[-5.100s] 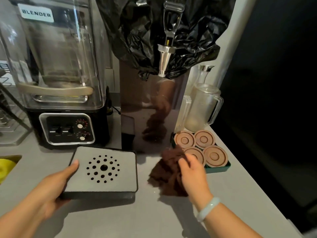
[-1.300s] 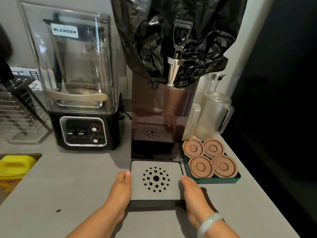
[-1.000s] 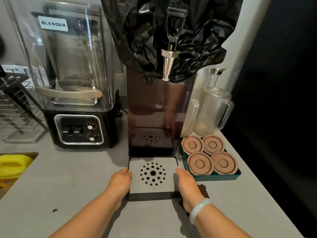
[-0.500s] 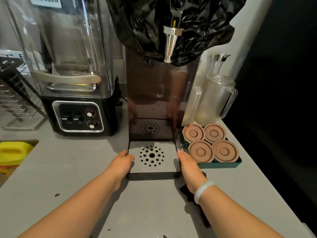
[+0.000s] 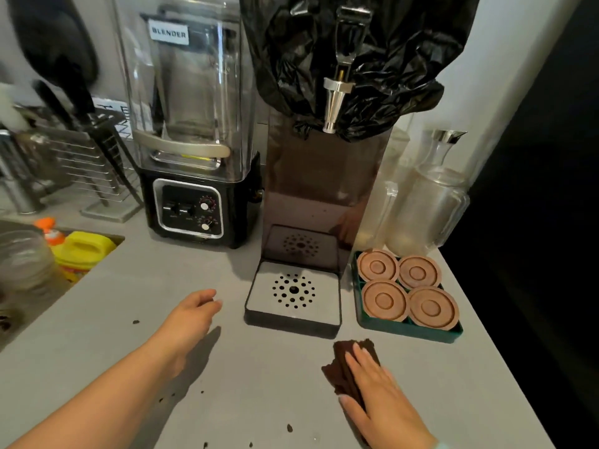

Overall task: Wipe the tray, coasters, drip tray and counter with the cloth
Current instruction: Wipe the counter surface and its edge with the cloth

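Flat right hand [image 5: 382, 396] presses the folded brown cloth [image 5: 340, 372]; left hand [image 5: 191, 314] hangs relaxed.

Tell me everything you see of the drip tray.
The drip tray is a low square box: dark base, pale grey matte top plate pierced by a round cluster of holes. It lies flat on the counter, against the dispenser, below its tap. The left hand and right hand are both off it.

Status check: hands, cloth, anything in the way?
Right hand flat on cloth, on counter. Left hand free, open. Drip tray seated under spout. Crumbs scattered on counter.
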Available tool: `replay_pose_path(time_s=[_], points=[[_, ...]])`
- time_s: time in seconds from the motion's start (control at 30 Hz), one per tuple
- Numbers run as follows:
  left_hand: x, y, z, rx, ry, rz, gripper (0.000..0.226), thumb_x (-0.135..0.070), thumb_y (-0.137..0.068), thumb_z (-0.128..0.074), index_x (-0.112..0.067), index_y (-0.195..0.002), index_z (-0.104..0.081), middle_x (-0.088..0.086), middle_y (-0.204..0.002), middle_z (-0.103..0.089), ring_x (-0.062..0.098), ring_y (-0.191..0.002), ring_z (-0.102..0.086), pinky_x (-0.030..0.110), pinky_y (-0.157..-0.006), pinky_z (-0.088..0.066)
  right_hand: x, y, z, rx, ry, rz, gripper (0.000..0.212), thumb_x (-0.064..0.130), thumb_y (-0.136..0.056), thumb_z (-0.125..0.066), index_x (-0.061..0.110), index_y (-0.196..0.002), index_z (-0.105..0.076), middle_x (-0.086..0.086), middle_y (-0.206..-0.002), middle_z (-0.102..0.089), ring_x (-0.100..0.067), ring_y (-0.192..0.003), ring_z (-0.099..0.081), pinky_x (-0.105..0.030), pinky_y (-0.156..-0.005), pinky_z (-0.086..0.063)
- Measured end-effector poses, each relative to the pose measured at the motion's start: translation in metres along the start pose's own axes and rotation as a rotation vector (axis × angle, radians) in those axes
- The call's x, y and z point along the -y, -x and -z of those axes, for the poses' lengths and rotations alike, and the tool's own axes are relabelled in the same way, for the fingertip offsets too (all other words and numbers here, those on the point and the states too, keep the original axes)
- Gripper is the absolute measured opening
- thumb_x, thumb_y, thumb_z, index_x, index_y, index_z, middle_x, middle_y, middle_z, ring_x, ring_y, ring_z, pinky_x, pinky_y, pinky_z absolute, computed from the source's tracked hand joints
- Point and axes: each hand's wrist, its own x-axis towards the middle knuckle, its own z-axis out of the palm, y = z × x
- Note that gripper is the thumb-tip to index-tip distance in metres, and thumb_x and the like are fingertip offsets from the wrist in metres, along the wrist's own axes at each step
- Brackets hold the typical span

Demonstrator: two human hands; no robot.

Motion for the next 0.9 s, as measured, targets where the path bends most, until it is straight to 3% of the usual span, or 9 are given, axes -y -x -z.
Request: replay_pose_path(time_s=[0.17, 0.43, 0.63, 0.8, 0.9], points=[[0.018, 0.025, 0.013, -0.127, 0.045, -0.025, 0.037, -0.019, -0.097, -0.053, -0.016, -0.134, -0.05, 0.009, -0.135, -0.053, 0.024, -0.124, -0.05, 0.038, -0.106, -0.039, 0.024, -0.019, 0.003, 0.221, 0.062, 0.272, 0.067, 0.043, -0.093, -0.04, 0.033, -0.149, -0.004, 0.013, -0.158, 0.01, -0.001, -0.143, 0.007, -0.019, -0.111, 0.002], [0.034, 0.039, 0.056, -0.234, 0.112, -0.026, 0.031, -0.015, -0.096, -0.055, -0.016, -0.126, -0.055, 0.008, -0.131, -0.056, 0.021, -0.121, -0.051, 0.038, -0.107, -0.038, 0.108, -0.069, -0.01, 0.114, -0.19, 0.375, 0.047, 0.023, -0.098, -0.041, 0.028, -0.144, -0.033, 0.015, -0.154, -0.022, 0.001, -0.141, -0.018, -0.005, -0.106, -0.003], [0.033, 0.011, 0.112, -0.241, 0.092, -0.098, 0.028, -0.009, -0.095, -0.053, -0.014, -0.123, -0.058, 0.008, -0.126, -0.058, 0.017, -0.106, -0.056, 0.031, -0.096, -0.04, 0.19, -0.118, -0.033, -0.059, -0.621, 0.003, 0.035, 0.021, -0.099, -0.04, 0.021, -0.133, -0.049, 0.0, -0.134, -0.055, -0.015, -0.122, -0.049, -0.024, -0.107, -0.033], [0.035, -0.018, 0.153, -0.251, 0.087, -0.2, 0.037, -0.002, -0.094, -0.053, -0.008, -0.131, -0.051, 0.011, -0.128, -0.055, 0.018, -0.11, -0.052, 0.029, -0.097, -0.038, 0.254, -0.157, -0.046, -0.421, -0.825, -0.339, 0.034, 0.014, -0.099, -0.04, 0.008, -0.13, -0.051, -0.013, -0.128, -0.057, -0.027, -0.118, -0.051, -0.026, -0.098, -0.035], [0.034, -0.038, 0.182, -0.233, 0.058, -0.246, 0.037, -0.008, -0.095, -0.054, -0.011, -0.132, -0.052, 0.005, -0.13, -0.055, 0.015, -0.112, -0.051, 0.025, -0.092, -0.034, 0.268, -0.185, -0.042, -0.515, -0.882, -0.513, 0.034, 0.014, -0.099, -0.038, 0.006, -0.13, -0.05, -0.017, -0.129, -0.055, -0.031, -0.116, -0.052, -0.03, -0.097, -0.038]])
